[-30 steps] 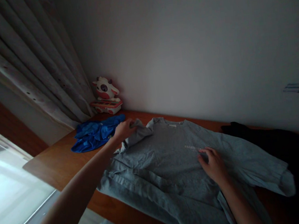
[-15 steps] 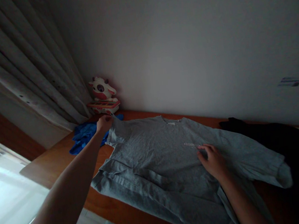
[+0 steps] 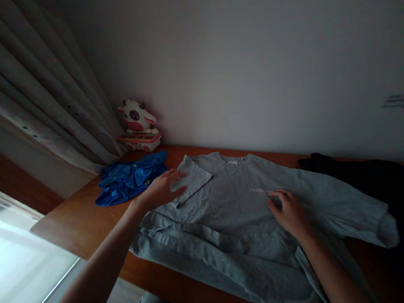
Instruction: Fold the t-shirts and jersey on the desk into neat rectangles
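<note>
A grey T-shirt with small pale lettering on its chest lies spread on the wooden table. Its left-hand sleeve is folded inward over the body, while the other sleeve stretches out to the right. My left hand is over the folded sleeve, fingers apart, holding nothing; whether it touches the cloth I cannot tell. On the chest beside the lettering rests my right hand, its fingers loosely bent and spread. The shirt's lower part is bunched in folds toward the near edge.
Crumpled blue clothing lies at the left of the wooden table. Behind it a toy cow with a keyboard stands against the wall, near the curtain. Dark clothing lies at the right.
The left-hand sleeve, pinched by my left hand before, has been folded inward onto the shirt and let go. My left hand has moved right and nearer; my right hand stays on the chest.
</note>
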The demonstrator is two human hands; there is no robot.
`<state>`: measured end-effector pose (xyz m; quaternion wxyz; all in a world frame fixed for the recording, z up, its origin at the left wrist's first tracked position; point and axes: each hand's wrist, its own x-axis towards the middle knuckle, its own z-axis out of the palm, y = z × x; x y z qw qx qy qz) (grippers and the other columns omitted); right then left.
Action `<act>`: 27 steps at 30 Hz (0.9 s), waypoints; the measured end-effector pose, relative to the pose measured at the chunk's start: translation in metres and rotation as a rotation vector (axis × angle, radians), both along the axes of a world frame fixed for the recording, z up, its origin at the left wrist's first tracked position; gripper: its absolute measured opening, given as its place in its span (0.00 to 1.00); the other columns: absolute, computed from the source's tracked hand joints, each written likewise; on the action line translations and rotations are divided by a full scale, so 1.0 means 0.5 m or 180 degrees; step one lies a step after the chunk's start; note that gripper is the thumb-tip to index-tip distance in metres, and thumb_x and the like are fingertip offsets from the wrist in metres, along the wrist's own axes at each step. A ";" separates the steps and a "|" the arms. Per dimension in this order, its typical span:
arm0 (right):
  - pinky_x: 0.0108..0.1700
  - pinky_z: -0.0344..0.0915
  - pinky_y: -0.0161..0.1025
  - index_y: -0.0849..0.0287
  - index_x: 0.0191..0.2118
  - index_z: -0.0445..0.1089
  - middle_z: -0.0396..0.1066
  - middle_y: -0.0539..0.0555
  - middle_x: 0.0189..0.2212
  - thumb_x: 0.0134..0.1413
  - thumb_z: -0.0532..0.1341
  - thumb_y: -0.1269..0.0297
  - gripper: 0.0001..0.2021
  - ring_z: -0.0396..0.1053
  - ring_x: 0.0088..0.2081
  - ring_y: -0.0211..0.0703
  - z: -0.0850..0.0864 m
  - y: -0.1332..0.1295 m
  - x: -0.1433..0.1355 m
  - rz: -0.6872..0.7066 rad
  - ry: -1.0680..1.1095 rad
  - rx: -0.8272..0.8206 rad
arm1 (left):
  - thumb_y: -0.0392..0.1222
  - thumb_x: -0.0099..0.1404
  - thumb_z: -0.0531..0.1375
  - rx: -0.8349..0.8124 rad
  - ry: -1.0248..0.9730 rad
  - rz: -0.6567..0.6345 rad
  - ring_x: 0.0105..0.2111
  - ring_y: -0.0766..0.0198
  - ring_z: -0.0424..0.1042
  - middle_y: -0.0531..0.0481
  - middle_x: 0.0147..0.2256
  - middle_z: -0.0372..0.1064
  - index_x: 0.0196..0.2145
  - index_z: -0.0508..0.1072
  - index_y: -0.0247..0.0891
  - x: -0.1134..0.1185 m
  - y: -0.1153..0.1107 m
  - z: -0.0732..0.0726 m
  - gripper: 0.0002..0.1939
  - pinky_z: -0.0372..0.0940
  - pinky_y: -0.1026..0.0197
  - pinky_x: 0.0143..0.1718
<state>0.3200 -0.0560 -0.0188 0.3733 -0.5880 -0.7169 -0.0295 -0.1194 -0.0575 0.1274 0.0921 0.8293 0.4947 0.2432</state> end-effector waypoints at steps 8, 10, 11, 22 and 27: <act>0.53 0.67 0.50 0.57 0.43 0.72 0.73 0.64 0.44 0.61 0.55 0.55 0.14 0.72 0.48 0.56 0.006 -0.004 -0.006 -0.0090 -0.0237 -0.0037 | 0.38 0.52 0.58 0.0173 0.0506 -0.0158 0.57 0.43 0.66 0.39 0.59 0.65 0.61 0.66 0.39 -0.065 -0.067 -0.137 0.37 0.61 0.39 0.59; 0.50 0.67 0.49 0.57 0.42 0.73 0.74 0.63 0.42 0.63 0.55 0.53 0.15 0.72 0.45 0.55 0.022 -0.005 -0.020 -0.0331 -0.0487 -0.0197 | 0.37 0.54 0.58 0.0234 0.0479 -0.0062 0.55 0.45 0.67 0.39 0.57 0.67 0.59 0.69 0.38 -0.066 -0.064 -0.146 0.33 0.62 0.40 0.58; 0.48 0.66 0.49 0.58 0.42 0.73 0.74 0.63 0.41 0.63 0.56 0.53 0.15 0.72 0.44 0.55 0.035 -0.004 -0.031 -0.0489 -0.0642 -0.0292 | 0.36 0.55 0.58 0.0278 0.0477 -0.0009 0.54 0.46 0.68 0.39 0.56 0.68 0.58 0.71 0.38 -0.065 -0.062 -0.149 0.30 0.63 0.41 0.58; 0.45 0.66 0.41 0.64 0.45 0.77 0.79 0.66 0.41 0.65 0.58 0.52 0.19 0.77 0.45 0.53 0.142 0.151 -0.367 -0.0352 0.0019 -0.1490 | 0.37 0.73 0.53 0.0971 -0.0034 0.0003 0.46 0.57 0.74 0.44 0.46 0.77 0.51 0.77 0.42 -0.064 -0.058 -0.157 0.15 0.69 0.52 0.50; 0.40 0.67 0.42 0.60 0.37 0.79 0.81 0.64 0.36 0.57 0.66 0.53 0.14 0.78 0.41 0.55 0.113 0.196 -0.451 -0.0328 0.0377 -0.1586 | 0.37 0.72 0.53 0.0759 -0.0021 -0.0136 0.45 0.57 0.74 0.45 0.46 0.77 0.49 0.78 0.43 -0.062 -0.060 -0.150 0.15 0.69 0.52 0.49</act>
